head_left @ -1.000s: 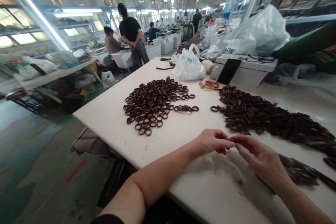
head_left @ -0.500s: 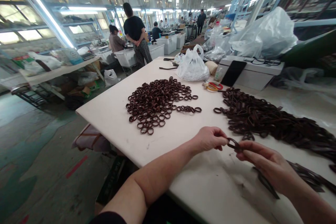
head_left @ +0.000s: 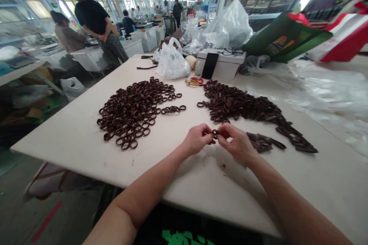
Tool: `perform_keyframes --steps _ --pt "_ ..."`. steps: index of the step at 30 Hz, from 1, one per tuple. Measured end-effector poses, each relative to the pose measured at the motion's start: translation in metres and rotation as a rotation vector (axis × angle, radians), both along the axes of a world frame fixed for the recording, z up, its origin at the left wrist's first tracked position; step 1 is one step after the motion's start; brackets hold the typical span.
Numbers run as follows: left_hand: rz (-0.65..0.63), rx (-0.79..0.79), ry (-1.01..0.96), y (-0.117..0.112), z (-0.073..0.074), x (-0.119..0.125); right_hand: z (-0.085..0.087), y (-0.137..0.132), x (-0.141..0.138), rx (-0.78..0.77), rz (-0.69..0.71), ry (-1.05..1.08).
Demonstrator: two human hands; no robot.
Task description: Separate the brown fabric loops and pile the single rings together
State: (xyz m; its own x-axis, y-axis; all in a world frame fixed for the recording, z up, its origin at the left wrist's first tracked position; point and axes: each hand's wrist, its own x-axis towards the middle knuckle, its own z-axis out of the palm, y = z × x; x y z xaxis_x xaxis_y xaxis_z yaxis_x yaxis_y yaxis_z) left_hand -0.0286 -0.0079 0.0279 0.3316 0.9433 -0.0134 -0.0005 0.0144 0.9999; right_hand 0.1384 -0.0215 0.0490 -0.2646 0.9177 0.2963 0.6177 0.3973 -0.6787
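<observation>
Between my two hands is a small dark brown ring [head_left: 214, 134], looking like a leather loop. My left hand [head_left: 197, 138] pinches its left side, and my right hand [head_left: 235, 142] grips the right side with thumb and fingers, partly hiding it. Ahead on the left lies a broad heap of round brown loops [head_left: 129, 107]. To the right spreads a long pile of flatter brown loops [head_left: 241, 103]. A smaller bunch of flattened strips [head_left: 261, 142] lies just beyond my right hand.
Scissors [head_left: 194, 81] with red and yellow handles lie past the piles. Behind them are a white plastic bag [head_left: 173, 61] and a white box [head_left: 227, 65] with a black phone-like slab [head_left: 210, 66]. A green bag [head_left: 287, 38] stands at the far right. Several people work beyond the table [head_left: 71, 157].
The view has turned to the right. My hands have come closer together around the ring, which was an open oval stretched between them and now looks smaller and more covered by fingers.
</observation>
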Motion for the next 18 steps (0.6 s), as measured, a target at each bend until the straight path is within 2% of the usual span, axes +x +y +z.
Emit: perform_keyframes --steps 5,10,14,18 --pt "0.086 0.170 0.162 -0.005 -0.003 0.005 -0.006 -0.001 -0.007 -0.037 -0.192 -0.074" --pt "0.196 0.317 0.405 -0.005 0.000 0.007 -0.008 0.000 -0.013 -0.073 -0.304 -0.152" --pt "0.250 0.354 0.485 -0.003 0.001 0.007 -0.005 0.001 -0.013 -0.079 -0.322 -0.130" --pt "0.250 0.321 0.477 0.001 0.001 0.004 -0.007 0.006 -0.009 -0.115 -0.224 0.008"
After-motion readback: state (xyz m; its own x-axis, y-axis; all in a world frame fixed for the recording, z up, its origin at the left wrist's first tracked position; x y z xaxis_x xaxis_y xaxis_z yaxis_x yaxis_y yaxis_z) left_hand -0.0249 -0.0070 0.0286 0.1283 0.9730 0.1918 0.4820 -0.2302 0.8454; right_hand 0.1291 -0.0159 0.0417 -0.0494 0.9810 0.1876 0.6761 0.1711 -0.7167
